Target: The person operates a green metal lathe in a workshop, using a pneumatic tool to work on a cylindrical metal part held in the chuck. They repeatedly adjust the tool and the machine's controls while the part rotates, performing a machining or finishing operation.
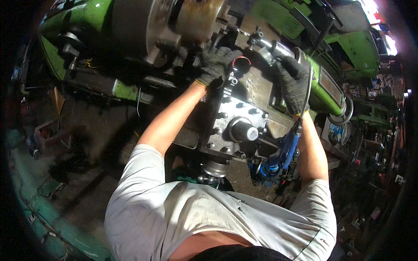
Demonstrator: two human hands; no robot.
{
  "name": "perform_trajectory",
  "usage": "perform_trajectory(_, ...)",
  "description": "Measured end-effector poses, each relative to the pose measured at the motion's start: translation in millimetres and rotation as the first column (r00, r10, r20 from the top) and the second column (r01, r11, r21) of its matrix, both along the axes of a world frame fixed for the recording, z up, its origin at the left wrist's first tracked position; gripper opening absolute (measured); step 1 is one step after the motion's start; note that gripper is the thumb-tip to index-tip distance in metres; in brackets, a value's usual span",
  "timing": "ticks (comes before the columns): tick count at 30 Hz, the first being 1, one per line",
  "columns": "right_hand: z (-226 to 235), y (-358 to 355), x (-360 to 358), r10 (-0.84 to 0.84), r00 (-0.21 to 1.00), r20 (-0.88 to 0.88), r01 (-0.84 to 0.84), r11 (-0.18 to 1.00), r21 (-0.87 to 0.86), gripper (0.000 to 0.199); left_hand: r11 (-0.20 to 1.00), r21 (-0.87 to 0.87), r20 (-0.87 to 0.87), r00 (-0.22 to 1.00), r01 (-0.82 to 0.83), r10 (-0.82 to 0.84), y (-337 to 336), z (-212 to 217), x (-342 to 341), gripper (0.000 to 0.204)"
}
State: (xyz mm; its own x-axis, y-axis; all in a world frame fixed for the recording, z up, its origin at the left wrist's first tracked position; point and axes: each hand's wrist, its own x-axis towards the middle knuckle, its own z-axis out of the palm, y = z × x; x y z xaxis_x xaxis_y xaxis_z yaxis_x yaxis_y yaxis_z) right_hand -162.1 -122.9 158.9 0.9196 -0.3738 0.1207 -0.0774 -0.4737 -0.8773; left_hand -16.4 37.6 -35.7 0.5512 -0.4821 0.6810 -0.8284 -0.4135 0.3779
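Observation:
Both my hands wear dark grey knit gloves with yellow cuffs. My left hand [214, 66] is closed low by the lathe chuck [135, 32] and the brownish round workpiece [196, 19]; what its fingers grip, if anything, is hidden. A red ring-shaped piece [242, 61] shows just right of it. Over by the tailstock [328, 87], my right hand [291, 82] has its fingers bent at the shiny steel quill [278, 48]. Whatever lies under those fingers cannot be made out. Between and below the hands stands the square steel tool post [239, 126], studded with bolts.
A blue air gun [288, 150] with a coiled blue hose hangs beside my right forearm. The tailstock handwheel [344, 113] sticks out at the right. A cross-slide handle [214, 172] projects close to my body. At far left is a crank handle [71, 54].

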Motion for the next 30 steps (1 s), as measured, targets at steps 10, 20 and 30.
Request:
perform_trajectory(10,-59,-4,-3,0.149,0.986,0.073,-0.096,0.869,-0.485,0.025,0.993,0.102,0.126,0.99,0.053,-0.066,7,27,-8,0.057)
perform_trajectory(20,-62,-7,-17,-0.166,0.973,-0.158,0.185,0.976,0.116,0.027,0.962,0.131,-0.196,0.958,0.239,-0.211,12,8,-29,0.068)
perform_trajectory(30,-10,-18,58,-0.172,0.981,0.094,0.142,0.955,0.262,0.026,0.999,-0.05,-0.442,0.897,0.009,-0.03,71,-45,-31,0.051)
